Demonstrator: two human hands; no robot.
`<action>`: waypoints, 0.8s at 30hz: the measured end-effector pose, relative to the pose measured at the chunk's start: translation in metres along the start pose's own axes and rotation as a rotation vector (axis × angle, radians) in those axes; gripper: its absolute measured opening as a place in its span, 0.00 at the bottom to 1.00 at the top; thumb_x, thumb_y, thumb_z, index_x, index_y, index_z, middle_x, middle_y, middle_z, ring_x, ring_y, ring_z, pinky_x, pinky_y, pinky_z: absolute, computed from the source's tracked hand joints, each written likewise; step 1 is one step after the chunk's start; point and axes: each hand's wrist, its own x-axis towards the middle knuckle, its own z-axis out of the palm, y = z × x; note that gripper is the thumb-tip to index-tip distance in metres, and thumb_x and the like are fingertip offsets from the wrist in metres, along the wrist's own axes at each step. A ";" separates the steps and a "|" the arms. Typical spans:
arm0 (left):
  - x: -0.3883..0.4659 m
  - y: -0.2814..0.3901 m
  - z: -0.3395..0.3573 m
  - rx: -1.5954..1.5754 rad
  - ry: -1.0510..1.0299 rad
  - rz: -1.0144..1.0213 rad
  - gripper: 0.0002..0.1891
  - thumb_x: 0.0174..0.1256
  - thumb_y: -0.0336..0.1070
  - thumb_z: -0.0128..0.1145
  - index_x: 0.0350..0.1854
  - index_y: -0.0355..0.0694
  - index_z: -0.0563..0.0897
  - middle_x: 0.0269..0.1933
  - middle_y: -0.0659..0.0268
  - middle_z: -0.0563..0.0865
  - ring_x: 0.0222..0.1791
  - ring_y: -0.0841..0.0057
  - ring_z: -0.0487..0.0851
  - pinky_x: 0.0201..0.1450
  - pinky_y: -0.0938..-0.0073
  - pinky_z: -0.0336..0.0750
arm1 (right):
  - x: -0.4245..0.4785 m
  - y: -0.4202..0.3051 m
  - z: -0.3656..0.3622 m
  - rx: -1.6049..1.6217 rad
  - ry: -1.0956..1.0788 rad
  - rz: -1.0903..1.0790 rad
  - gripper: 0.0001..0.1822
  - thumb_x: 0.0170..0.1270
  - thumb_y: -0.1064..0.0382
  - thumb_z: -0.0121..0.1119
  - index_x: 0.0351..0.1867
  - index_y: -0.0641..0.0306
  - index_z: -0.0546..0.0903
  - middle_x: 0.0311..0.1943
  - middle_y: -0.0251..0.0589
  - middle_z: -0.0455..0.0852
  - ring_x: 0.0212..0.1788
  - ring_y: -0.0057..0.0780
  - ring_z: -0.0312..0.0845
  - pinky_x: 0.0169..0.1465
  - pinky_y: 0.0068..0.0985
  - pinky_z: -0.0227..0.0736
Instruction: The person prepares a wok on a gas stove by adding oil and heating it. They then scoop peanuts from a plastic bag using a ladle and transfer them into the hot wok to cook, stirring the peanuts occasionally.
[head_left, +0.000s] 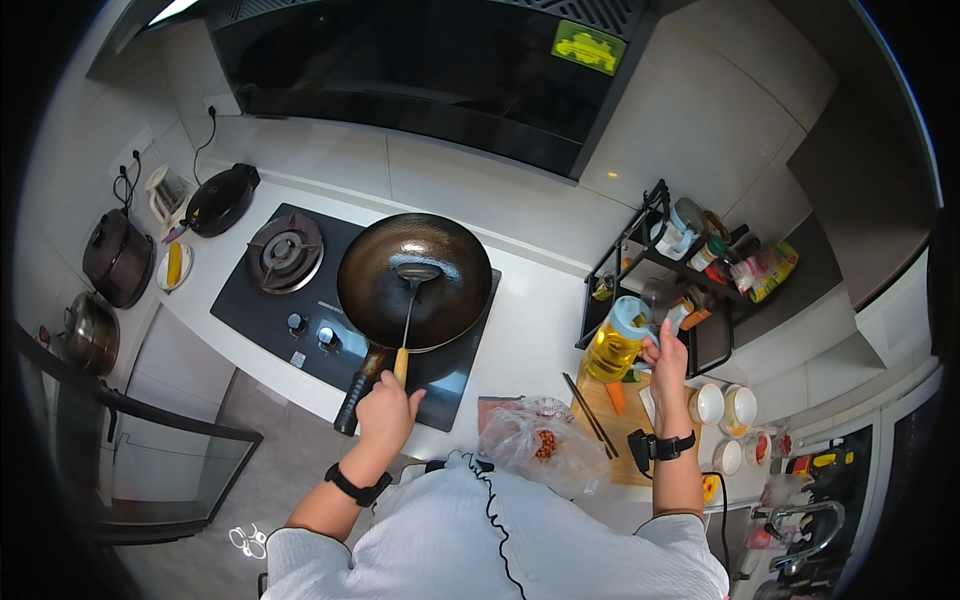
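My left hand (388, 411) grips the wooden handle of a metal ladle (409, 311), whose bowl rests inside a dark wok (375, 277). The wok sits on the right burner of a black gas cooktop (277, 300), its own black handle (352, 401) close beside my left hand. To the right, my right hand (664, 352) holds an oil jug (611, 352) by its handle. The jug has a pale blue lid and golden oil inside; it is near the spice rack, above the cutting board's far end. The wok's inside looks glossy, with no food visible in it.
Chopsticks (592, 420) and a carrot piece (616, 397) lie on the wooden cutting board (634, 450). A plastic bag of peanuts (546, 444) is at the counter's front. Bowls (706, 405) stand further right, beyond a black spice rack (645, 247). A range hood (420, 82) overhangs the wok.
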 end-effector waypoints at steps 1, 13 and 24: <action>0.004 -0.003 0.007 -0.032 0.007 -0.006 0.20 0.62 0.48 0.64 0.35 0.33 0.74 0.23 0.51 0.82 0.23 0.54 0.84 0.24 0.60 0.77 | -0.001 -0.003 0.010 -0.032 -0.038 0.040 0.26 0.72 0.42 0.55 0.24 0.64 0.79 0.17 0.28 0.74 0.18 0.13 0.63 0.26 0.15 0.57; -0.024 -0.038 -0.046 -0.592 0.096 -0.194 0.15 0.68 0.41 0.57 0.38 0.30 0.78 0.27 0.43 0.84 0.28 0.46 0.84 0.31 0.54 0.77 | -0.010 -0.041 0.145 -0.590 -0.447 -0.078 0.31 0.67 0.39 0.59 0.19 0.67 0.82 0.12 0.26 0.70 0.16 0.13 0.61 0.23 0.17 0.55; -0.037 -0.059 -0.060 -0.675 0.147 -0.306 0.15 0.69 0.40 0.57 0.38 0.29 0.79 0.24 0.47 0.83 0.25 0.52 0.84 0.29 0.60 0.75 | -0.004 -0.047 0.205 -0.838 -0.537 -0.162 0.33 0.64 0.36 0.61 0.17 0.67 0.82 0.12 0.27 0.70 0.18 0.15 0.62 0.26 0.19 0.58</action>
